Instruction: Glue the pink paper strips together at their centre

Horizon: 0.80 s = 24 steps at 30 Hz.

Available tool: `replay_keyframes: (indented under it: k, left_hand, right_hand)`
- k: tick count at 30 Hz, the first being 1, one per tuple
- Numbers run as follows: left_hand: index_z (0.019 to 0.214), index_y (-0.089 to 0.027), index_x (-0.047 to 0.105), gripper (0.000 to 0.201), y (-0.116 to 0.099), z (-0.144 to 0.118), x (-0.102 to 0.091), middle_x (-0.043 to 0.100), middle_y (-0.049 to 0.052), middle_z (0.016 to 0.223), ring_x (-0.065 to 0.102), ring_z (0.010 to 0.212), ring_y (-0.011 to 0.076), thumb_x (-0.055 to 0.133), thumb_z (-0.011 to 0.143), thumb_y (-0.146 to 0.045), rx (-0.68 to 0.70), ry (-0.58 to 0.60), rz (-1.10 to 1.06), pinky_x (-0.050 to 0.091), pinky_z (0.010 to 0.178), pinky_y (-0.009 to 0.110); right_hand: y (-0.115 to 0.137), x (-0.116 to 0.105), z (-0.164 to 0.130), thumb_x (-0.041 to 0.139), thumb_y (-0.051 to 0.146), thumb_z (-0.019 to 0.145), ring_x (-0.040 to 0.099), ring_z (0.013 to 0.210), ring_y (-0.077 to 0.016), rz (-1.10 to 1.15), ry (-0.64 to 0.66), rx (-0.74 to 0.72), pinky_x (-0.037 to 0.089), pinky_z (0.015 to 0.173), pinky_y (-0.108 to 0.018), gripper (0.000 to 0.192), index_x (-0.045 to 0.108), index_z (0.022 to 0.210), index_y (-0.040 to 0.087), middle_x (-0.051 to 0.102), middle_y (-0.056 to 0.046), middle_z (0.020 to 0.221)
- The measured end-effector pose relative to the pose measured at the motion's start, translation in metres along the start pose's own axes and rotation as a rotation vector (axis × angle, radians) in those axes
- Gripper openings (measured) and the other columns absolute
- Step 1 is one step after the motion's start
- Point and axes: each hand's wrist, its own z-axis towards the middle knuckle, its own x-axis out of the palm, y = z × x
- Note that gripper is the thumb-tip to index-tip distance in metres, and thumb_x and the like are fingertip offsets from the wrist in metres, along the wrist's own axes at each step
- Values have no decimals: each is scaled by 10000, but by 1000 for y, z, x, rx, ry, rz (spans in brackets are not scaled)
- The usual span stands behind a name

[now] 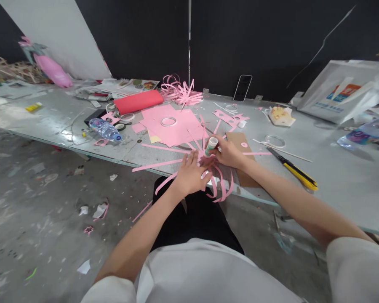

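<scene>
Left hand flat, fingers spread on strips; right hand grips glue — I'd dab lightly, keep strips pinned.

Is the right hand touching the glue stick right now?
Touching. The head view shows the right hand wrapped around the lower part of the glue stick, its fingers closed on the tube above the pink paper strips.

Right hand grips glue stick over pink paper strips; left hand presses strips flat just beside grip; utility knife well right.
</scene>
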Motion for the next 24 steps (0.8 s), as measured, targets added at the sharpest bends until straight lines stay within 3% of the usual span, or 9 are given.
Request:
replay_keyframes:
  k: [7, 14, 21, 24]
  left_hand:
    - [1631, -341, 533, 565, -1, -1, -2, 314, 90, 1796, 195, 1686, 391, 504, 1086, -489, -2, 14, 12, 147, 1356, 633]
    - [1642, -379, 509, 582, 0, -1, -2, 334, 73, 1789, 209, 1682, 392, 533, 1072, -496, 3, -3, 4, 167, 1350, 642]
    - [1657, -367, 488, 588, -1, -2, -1, 340, 91, 1785, 215, 1682, 379, 506, 1084, -498, 3, -16, 14, 179, 1345, 643]
    - [1643, -370, 509, 572, -1, -3, -1, 342, 100, 1783, 225, 1680, 382, 513, 1085, -499, 4, -29, 14, 194, 1341, 641]
  right_hand:
    - [3, 4, 10, 668, 422, 989, 725, 793, -343, -126, -23, 21, 529, 793, -438, 373, 576, 1265, 189, 748, -103, 819]
    - [20, 4, 19, 717, 431, 955, 709, 731, -289, -116, -42, 124, 470, 684, -351, 290, 556, 1064, 217, 743, -87, 817]
    - [10, -7, 18, 706, 412, 944, 709, 712, -261, -92, 26, 40, 444, 650, -322, 338, 569, 1176, 207, 747, -43, 773]
    - [10, -13, 22, 750, 424, 909, 709, 677, -254, -56, 40, 68, 446, 630, -318, 326, 567, 1098, 231, 740, -16, 724]
